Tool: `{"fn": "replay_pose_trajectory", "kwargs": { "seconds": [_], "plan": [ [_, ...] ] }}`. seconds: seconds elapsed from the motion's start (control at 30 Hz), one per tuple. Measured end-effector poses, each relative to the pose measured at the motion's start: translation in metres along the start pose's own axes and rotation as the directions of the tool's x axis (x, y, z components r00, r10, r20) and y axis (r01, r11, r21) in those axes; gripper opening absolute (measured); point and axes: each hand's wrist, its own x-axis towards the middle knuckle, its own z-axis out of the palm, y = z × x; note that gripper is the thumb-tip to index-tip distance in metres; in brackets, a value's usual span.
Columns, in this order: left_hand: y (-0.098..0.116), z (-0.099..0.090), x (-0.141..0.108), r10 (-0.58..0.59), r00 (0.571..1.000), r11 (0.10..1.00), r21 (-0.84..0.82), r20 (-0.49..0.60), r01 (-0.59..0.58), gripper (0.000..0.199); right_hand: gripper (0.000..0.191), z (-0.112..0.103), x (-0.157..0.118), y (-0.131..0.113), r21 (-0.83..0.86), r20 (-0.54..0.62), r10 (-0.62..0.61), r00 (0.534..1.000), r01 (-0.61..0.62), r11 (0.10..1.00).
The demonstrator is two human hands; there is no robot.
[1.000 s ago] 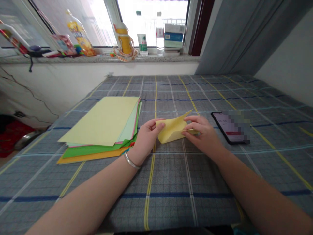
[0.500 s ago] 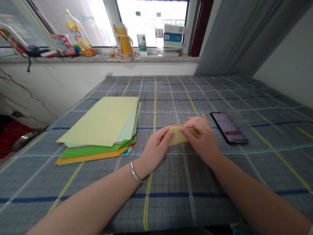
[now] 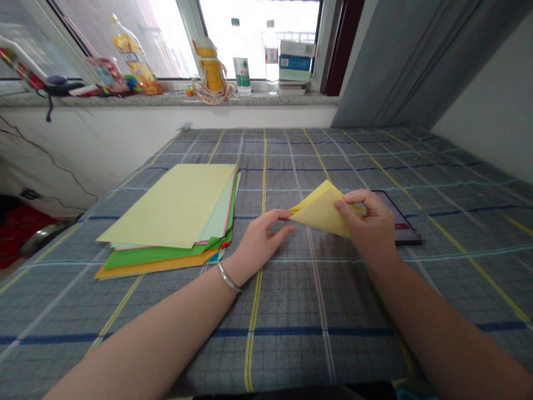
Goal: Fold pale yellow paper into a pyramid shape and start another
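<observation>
My right hand (image 3: 368,222) is shut on a folded sheet of yellow paper (image 3: 320,211), pinching its right end between thumb and fingers. The sheet forms a triangular shape, and its left tip lies just by the fingertips of my left hand (image 3: 264,239). That hand rests on the cloth, loosely curled, and does not appear to grip the paper. To its left lies a stack of coloured paper sheets (image 3: 175,205), pale yellow on top. My right hand partly covers a black smartphone (image 3: 402,222).
A blue-grey checked cloth (image 3: 287,344) with yellow stripes covers the table. Behind it, a stone windowsill (image 3: 175,100) holds several bottles (image 3: 241,58), a yellow jug (image 3: 212,72) and a stack of boxes (image 3: 295,61). A wall bounds the right side.
My right hand has moved right, carrying the yellow paper, which now spreads into a wider triangle. My left hand has let go and drawn back left. The phone is now partly covered.
</observation>
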Motion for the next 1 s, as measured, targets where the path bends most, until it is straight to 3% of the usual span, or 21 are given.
{"fn": "replay_pose_trajectory", "kwargs": {
  "seconds": [0.17,0.33,0.47,0.63,1.0],
  "plan": [
    [-0.001,-0.003,0.004,-0.023,0.999,0.994,-0.104,-0.035,0.019,0.01,0.014,0.002,-0.002,-0.001,0.012,0.033,-0.022,0.999,0.021,1.0],
    [0.012,-0.001,0.001,-0.107,0.987,0.97,-0.23,-0.124,0.076,0.018,0.012,0.004,-0.003,-0.015,-0.044,0.081,-0.227,0.971,0.231,0.972],
    [0.021,0.004,-0.002,-0.155,0.974,0.952,-0.287,-0.167,0.103,0.01,0.014,0.007,-0.008,-0.025,-0.092,0.116,-0.341,0.933,0.352,0.931],
    [0.03,0.004,-0.002,-0.252,0.954,0.893,-0.42,-0.163,0.164,0.008,0.016,0.01,-0.013,-0.029,-0.103,0.174,-0.309,0.935,0.329,0.939],
    [0.038,0.004,-0.007,-0.183,0.965,0.925,-0.364,-0.186,0.106,0.003,0.016,0.013,-0.017,-0.032,-0.062,0.211,-0.239,0.948,0.257,0.964]
  ]
}}
